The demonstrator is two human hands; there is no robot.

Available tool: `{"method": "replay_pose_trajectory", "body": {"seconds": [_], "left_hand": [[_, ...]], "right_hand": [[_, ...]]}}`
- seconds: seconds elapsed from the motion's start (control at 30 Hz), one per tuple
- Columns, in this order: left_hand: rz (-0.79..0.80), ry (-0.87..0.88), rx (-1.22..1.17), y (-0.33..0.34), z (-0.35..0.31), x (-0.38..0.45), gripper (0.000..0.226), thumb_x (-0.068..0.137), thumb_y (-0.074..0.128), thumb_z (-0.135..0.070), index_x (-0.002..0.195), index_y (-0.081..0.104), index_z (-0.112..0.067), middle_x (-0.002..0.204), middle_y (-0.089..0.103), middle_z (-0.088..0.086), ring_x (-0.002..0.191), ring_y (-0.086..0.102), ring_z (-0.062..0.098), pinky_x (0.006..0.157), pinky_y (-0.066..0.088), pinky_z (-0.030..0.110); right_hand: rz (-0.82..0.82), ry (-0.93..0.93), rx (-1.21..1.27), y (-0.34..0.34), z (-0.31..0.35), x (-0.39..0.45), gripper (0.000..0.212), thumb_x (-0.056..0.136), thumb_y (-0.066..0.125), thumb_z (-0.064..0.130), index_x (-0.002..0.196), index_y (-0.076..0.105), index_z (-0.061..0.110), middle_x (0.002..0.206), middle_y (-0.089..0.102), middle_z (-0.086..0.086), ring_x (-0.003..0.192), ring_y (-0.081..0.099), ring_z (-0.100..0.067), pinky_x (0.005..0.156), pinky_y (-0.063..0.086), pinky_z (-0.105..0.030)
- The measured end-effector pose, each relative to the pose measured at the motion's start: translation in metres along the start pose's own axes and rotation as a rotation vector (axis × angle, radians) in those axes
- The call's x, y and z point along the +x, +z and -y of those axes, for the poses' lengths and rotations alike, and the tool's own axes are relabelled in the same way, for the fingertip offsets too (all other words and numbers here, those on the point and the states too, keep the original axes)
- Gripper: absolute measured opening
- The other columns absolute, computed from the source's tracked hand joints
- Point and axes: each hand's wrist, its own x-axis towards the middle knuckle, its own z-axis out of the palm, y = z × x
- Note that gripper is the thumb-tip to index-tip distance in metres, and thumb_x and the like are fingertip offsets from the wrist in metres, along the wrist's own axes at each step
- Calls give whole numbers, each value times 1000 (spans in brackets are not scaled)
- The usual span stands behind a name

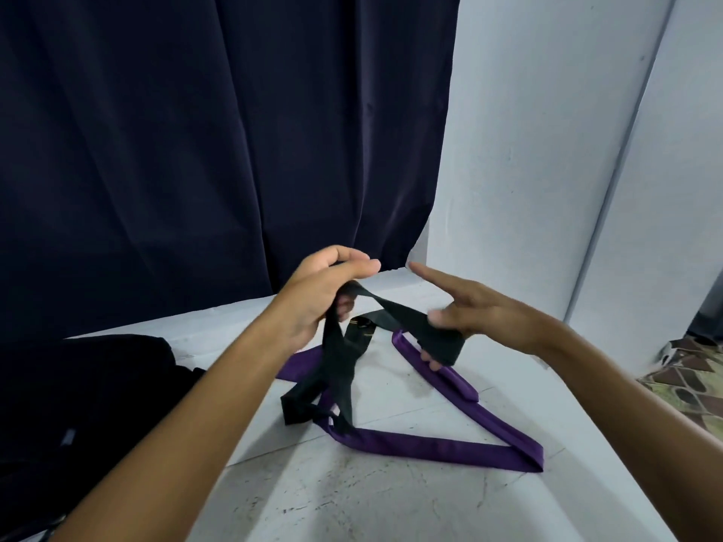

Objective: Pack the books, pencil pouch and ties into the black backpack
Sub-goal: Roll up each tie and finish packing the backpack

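Observation:
A black tie (pixel 336 369) is stretched between both hands above the white surface. My left hand (pixel 324 295) grips one part of it with curled fingers, and the rest hangs down to the surface. My right hand (pixel 465 311) has the tie wound around its lower fingers, the thumb pressing on the band and the index finger pointing straight out. A purple tie (pixel 434 449) lies in a loose loop on the surface beneath the hands. The black backpack (pixel 82 404) sits at the left, under my left forearm. No books or pencil pouch are in view.
A dark navy curtain (pixel 215 150) hangs behind the surface. A white wall (pixel 528 170) stands to the right. Patterned floor tiles (pixel 688 377) show past the right edge of the white surface (pixel 371 502).

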Motion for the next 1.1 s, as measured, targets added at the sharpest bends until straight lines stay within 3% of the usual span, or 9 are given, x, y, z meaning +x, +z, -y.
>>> {"method": "replay_pose_trajectory", "body": {"seconds": [0.1, 0.23, 0.37, 0.57, 0.63, 0.73, 0.83, 0.97, 1.1], "left_hand": [[187, -10, 77, -18, 14, 15, 41, 69, 81, -39, 96, 61, -15, 54, 36, -6, 50, 29, 10, 49, 29, 22], [391, -8, 61, -24, 44, 22, 47, 68, 82, -25, 110, 65, -15, 87, 60, 3, 56, 44, 8, 51, 37, 21], [299, 24, -81, -11, 60, 20, 36, 72, 79, -9, 107, 68, -9, 95, 69, 12, 73, 62, 20, 52, 45, 22], [210, -78, -219, 7, 64, 24, 32, 81, 75, -20, 110, 66, -11, 89, 73, 10, 84, 68, 23, 83, 53, 36], [46, -23, -189, 18, 60, 25, 27, 87, 71, -22, 112, 66, -12, 93, 73, 6, 85, 65, 18, 80, 50, 34], [-261, 276, -249, 36, 46, 18, 26, 84, 69, -19, 108, 62, -15, 95, 72, 7, 84, 64, 13, 73, 51, 27], [-317, 549, -163, 58, 37, 6, 45, 75, 73, -25, 115, 54, -21, 102, 70, 4, 94, 66, 13, 81, 53, 26], [-439, 512, -20, 79, 34, 8, 65, 72, 85, -22, 124, 47, -24, 99, 72, -5, 94, 66, 12, 82, 52, 29], [-489, 423, -139, 81, 25, 19, 55, 76, 82, -7, 120, 51, -14, 86, 73, 3, 76, 68, 10, 68, 49, 16]], "right_hand": [[152, -12, 133, -5, 6, -6, 95, 85, 68, 10, 153, 8, 40, 95, 71, -28, 79, 71, -39, 78, 57, -40], [69, -74, 433, -11, 11, -8, 108, 70, 86, 21, 154, 18, 30, 87, 70, -27, 68, 70, -33, 67, 58, -36], [-60, -156, 624, -12, 17, -6, 108, 62, 91, 20, 151, 30, 24, 84, 68, -25, 66, 66, -30, 61, 55, -34], [-209, -239, 739, -9, 40, -4, 92, 66, 76, 11, 148, 34, 16, 84, 70, -20, 65, 68, -26, 61, 56, -32], [-271, -225, 701, -8, 50, -1, 79, 75, 64, 6, 148, 34, 15, 87, 71, -21, 69, 70, -27, 62, 57, -33], [-312, -211, 647, -9, 64, 5, 67, 88, 52, -3, 150, 30, 14, 93, 72, -24, 78, 72, -31, 67, 59, -35], [-331, -224, 658, -12, 77, 9, 61, 94, 47, -4, 150, 27, 12, 95, 72, -23, 82, 73, -31, 70, 59, -36], [-336, -253, 685, -10, 93, 13, 61, 96, 47, -4, 150, 25, 11, 97, 72, -24, 85, 73, -33, 72, 59, -37], [-323, -255, 698, -6, 99, 14, 60, 96, 47, -5, 150, 25, 12, 99, 71, -25, 88, 72, -33, 73, 59, -37]]}}
